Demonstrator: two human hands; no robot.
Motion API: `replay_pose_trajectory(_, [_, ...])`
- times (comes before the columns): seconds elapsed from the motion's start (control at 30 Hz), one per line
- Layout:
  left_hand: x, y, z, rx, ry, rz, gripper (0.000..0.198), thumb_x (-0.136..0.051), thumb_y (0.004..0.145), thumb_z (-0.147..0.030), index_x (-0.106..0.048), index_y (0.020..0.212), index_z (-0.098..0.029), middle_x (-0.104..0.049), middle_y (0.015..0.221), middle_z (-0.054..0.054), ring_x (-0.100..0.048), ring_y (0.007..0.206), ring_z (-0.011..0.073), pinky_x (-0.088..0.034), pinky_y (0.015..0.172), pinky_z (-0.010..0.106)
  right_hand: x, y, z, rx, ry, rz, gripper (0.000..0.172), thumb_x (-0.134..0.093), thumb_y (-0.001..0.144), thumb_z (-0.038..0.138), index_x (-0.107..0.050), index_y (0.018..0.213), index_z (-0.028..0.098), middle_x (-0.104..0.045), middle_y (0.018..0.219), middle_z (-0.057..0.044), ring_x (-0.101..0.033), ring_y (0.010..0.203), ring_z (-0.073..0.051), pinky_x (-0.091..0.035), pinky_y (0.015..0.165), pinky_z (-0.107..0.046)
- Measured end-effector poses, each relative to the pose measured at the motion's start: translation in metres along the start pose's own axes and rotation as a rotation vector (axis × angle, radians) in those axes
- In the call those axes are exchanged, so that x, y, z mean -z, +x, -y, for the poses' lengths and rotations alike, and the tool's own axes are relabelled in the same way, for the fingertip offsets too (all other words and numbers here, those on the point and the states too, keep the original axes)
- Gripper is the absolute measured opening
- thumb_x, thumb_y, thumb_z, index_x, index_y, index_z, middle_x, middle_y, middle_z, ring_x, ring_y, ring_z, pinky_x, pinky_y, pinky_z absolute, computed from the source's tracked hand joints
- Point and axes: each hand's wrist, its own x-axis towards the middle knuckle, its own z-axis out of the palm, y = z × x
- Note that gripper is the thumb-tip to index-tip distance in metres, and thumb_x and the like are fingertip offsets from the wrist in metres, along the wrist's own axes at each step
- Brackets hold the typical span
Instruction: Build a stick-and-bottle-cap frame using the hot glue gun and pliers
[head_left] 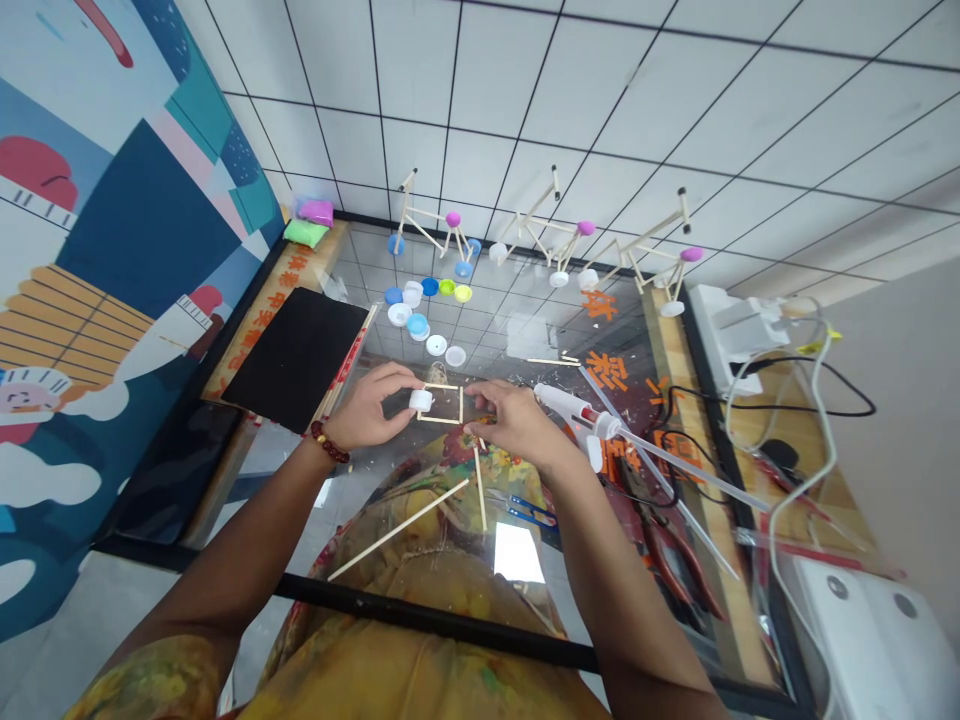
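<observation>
My left hand (379, 405) pinches a white bottle cap (421, 401) between thumb and fingers. The cap sits at the left side of a small rectangular frame of wooden sticks (460, 403) on the glass table. At the frame's right end, my right hand (504, 418) has thumb and index finger spread apart, close to the two corners; whether they touch the wood I cannot tell. Just below lie two loose wooden sticks, a short stick (480, 488) and a longer stick (399, 530), beside blue tweezers (532, 512).
Stick models with caps and pink balls (453, 219) line the back, behind several loose bottle caps (417, 323). A black board (298, 358) lies left. To the right are a glue gun (564, 403), clear glue sticks (690, 465), pliers (679, 560), cables and a power strip (712, 335).
</observation>
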Motion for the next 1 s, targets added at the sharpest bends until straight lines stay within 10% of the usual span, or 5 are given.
replay_pose_trajectory(0.73, [-0.001,-0.001,0.001,0.001,0.006,-0.003,0.033,-0.064,0.077,-0.014,-0.063,0.110,-0.018,-0.064,0.108,0.009,-0.062,0.102,0.0209,-0.051,0.091,0.036,0.001,0.000,0.010,-0.019,-0.009,0.015,0.047,-0.073,0.075,0.020,-0.062,0.120,0.020,-0.066,0.091,-0.004,-0.061,0.086,-0.020,-0.044,0.081,-0.034])
replay_pose_trajectory(0.87, [0.001,0.000,-0.001,0.005,-0.001,0.000,0.035,-0.063,0.076,-0.013,-0.063,0.110,-0.018,-0.064,0.109,0.010,-0.062,0.104,0.0216,-0.052,0.092,0.037,0.018,-0.036,0.025,0.034,0.042,-0.056,0.042,-0.068,0.081,0.023,-0.059,0.122,0.022,-0.067,0.099,-0.007,-0.061,0.091,-0.022,-0.046,0.083,-0.037])
replay_pose_trajectory(1.0, [0.002,0.000,-0.003,0.020,-0.017,-0.026,0.038,-0.059,0.073,-0.008,-0.063,0.110,-0.018,-0.063,0.110,0.010,-0.063,0.104,0.0213,-0.052,0.093,0.036,0.038,-0.103,0.018,-0.114,0.173,-0.011,0.018,-0.061,0.087,0.038,-0.065,0.083,0.021,-0.065,0.081,-0.004,-0.059,0.073,-0.018,-0.047,0.068,-0.030])
